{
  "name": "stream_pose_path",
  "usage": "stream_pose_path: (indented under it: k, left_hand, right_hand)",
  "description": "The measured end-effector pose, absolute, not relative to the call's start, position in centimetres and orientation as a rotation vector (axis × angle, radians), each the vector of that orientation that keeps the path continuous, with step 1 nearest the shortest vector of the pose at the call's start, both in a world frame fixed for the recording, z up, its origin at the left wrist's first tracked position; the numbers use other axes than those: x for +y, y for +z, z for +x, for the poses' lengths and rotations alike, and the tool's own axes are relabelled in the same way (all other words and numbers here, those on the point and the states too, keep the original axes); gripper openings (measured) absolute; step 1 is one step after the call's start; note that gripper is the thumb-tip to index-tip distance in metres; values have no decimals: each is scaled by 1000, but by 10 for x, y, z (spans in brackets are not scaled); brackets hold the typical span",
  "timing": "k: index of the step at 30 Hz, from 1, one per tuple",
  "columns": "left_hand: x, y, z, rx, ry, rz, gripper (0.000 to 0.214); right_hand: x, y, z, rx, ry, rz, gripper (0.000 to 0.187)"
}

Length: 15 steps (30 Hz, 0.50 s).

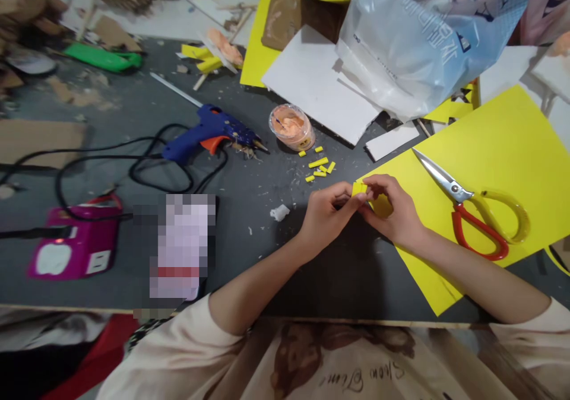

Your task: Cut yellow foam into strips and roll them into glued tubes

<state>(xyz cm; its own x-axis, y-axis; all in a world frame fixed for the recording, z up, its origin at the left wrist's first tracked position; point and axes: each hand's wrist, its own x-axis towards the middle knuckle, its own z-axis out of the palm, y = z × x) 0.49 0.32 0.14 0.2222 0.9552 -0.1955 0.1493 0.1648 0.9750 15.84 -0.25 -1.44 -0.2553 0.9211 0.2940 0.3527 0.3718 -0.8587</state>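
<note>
My left hand point(327, 213) and my right hand point(394, 210) meet over the grey table point(249, 210), both pinching one small yellow foam piece point(360, 189) between their fingertips. More yellow foam shows under my right palm, touching the piece. A large yellow foam sheet point(494, 151) lies just right of my hands. Several small yellow foam offcuts point(318, 165) sit a little beyond my left hand.
Red-and-yellow-handled scissors point(472, 207) rest on the yellow sheet. A blue glue gun point(214, 130) with its black cord lies at centre left, beside a clear tub of orange paste point(291, 127). A magenta box point(73, 245) stands left. White boards point(320, 85) and a plastic bag point(418, 44) fill the back.
</note>
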Motion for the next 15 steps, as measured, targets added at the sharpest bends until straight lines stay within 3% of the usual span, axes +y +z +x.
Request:
stream_pose_path:
  k: [8,15]
  left_hand:
    - [5,4,3,1225,773,1343,46]
    - [10,11,-8,1309,749,1589,39]
  right_hand:
    - [-6,-12,158,-1563,1128,-1099,33]
    - [0,-16,158,-1316,1343,-1066,35]
